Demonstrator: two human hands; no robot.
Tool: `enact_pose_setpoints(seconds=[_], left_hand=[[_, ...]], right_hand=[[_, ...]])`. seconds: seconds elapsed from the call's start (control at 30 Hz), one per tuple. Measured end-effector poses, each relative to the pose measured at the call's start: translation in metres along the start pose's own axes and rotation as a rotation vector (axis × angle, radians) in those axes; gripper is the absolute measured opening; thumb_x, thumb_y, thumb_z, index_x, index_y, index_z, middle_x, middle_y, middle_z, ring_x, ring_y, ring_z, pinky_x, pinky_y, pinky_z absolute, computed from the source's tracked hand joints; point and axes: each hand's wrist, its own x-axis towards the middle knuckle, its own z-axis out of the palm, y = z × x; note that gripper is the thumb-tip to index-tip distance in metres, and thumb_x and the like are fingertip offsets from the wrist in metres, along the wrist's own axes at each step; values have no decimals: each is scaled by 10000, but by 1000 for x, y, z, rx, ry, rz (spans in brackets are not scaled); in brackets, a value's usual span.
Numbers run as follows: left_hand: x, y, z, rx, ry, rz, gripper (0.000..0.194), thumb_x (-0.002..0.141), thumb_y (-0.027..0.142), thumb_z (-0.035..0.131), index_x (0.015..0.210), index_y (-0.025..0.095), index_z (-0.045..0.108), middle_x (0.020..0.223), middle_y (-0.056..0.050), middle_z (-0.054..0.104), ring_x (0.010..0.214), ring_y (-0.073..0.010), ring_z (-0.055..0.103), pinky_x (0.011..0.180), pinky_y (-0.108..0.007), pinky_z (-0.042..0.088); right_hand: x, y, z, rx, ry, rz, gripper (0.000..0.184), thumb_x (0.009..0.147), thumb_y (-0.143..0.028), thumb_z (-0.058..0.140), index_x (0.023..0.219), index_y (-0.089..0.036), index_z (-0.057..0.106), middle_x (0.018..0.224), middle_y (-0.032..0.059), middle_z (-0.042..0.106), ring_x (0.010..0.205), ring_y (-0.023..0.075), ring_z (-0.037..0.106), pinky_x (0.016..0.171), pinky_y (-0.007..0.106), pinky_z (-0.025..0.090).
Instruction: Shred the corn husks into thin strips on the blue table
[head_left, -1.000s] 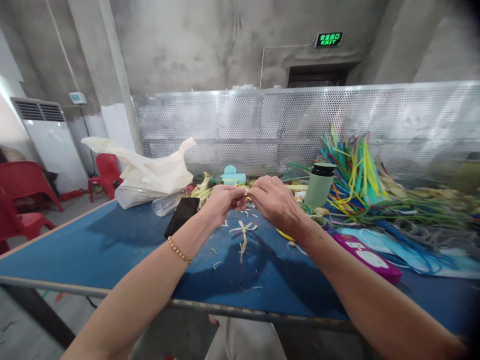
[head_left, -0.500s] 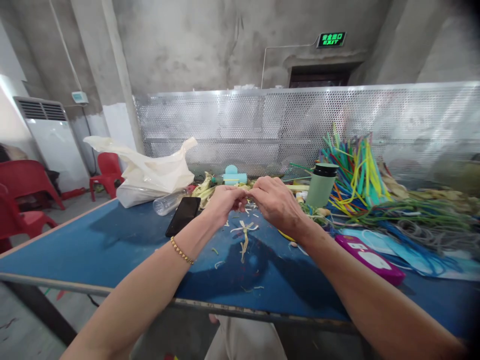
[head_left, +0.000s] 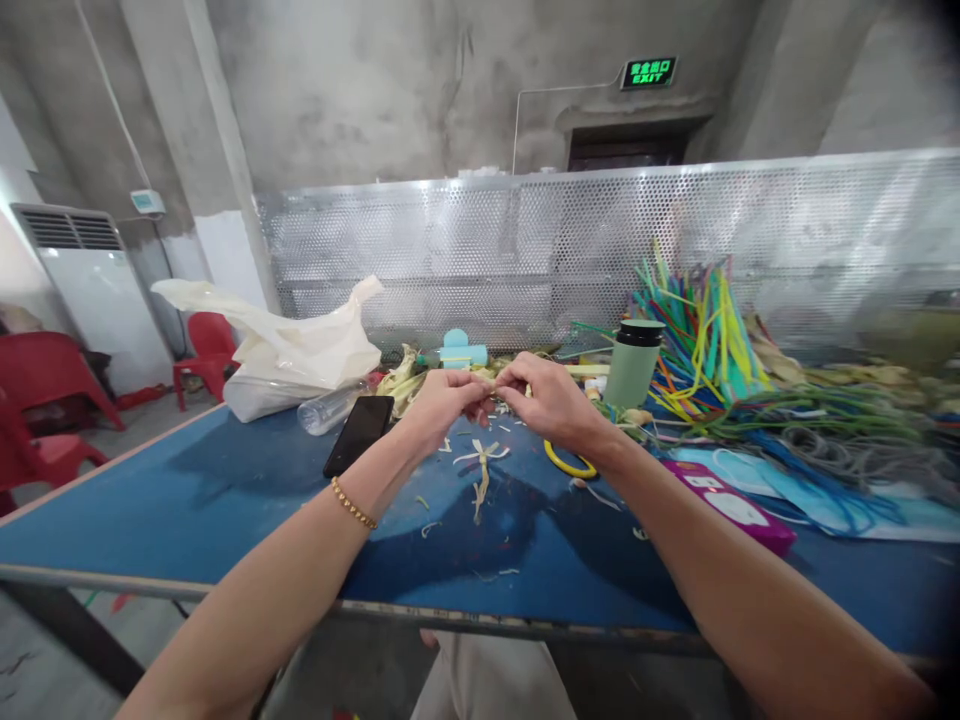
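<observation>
My left hand [head_left: 444, 402] and my right hand [head_left: 546, 398] meet above the blue table [head_left: 187, 490], fingertips pinched together on a small pale strip [head_left: 491, 386] between them. The strip is mostly hidden by the fingers. A gold bracelet sits on my left wrist. Below the hands lie pale husk scraps [head_left: 481, 468] on the table. A yellow ring [head_left: 570, 463] lies just under my right wrist.
A black phone [head_left: 358, 435], a clear bottle [head_left: 328, 408] and a cream bag [head_left: 289, 350] lie to the left. A green flask [head_left: 632, 363], coloured strips [head_left: 701, 330], a magenta box [head_left: 727, 497] and green stalks fill the right. A perforated metal screen [head_left: 525, 250] stands behind. Red chairs [head_left: 45, 390] are far left.
Both hands stay pinched together at the same spot. The view has shifted slightly, and the yellow ring under my right wrist now shows more.
</observation>
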Motion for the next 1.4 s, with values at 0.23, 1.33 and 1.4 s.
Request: enact_pose_setpoints(seconds=[0.23, 1.33, 1.4], left_hand=[[1, -2, -1, 49, -52, 31, 148, 724, 238, 713, 672, 109, 663, 603, -34, 631, 529, -104, 563, 597, -279, 452], [3, -2, 0, 222, 34, 174, 211, 826, 246, 577, 656, 132, 625, 564, -34, 625, 526, -100, 541, 572, -242, 423], [3, 1, 0, 200, 35, 175, 209, 825, 246, 581, 658, 129, 626, 581, -37, 630, 530, -102, 552, 580, -248, 434]], right_hand=[[1, -3, -2, -26, -2, 47, 80, 795, -111, 603, 739, -145, 649, 750, 53, 610, 687, 155, 548, 650, 275, 392], [4, 1, -4, 174, -3, 187, 132, 836, -236, 617, 737, -149, 626, 696, 32, 617, 640, 140, 523, 615, 288, 387], [4, 2, -4, 301, 7, 254, 174, 823, -304, 646, 757, -142, 638, 682, 31, 625, 621, 135, 524, 591, 284, 393]])
